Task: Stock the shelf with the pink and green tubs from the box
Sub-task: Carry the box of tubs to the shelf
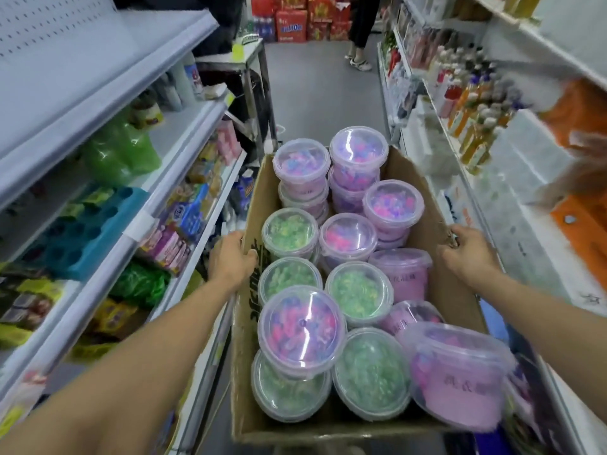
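An open cardboard box point(423, 188) fills the middle of the head view, carried in a shop aisle. It is packed with several clear-lidded tubs: pink tubs point(358, 149) stacked at the far end and on the right, green tubs point(359, 289) toward the near left. One pink tub point(460, 385) lies tilted at the near right corner. My left hand point(231, 261) grips the box's left wall. My right hand point(466, 254) grips the right wall's top edge.
White shelving point(108, 93) on the left holds packaged goods, a green bag and a blue tray. Shelves on the right point(512, 178) carry bottles and orange packs. A metal table point(249, 57) stands ahead on the left. A person point(359, 31) stands at the aisle's far end by red boxes.
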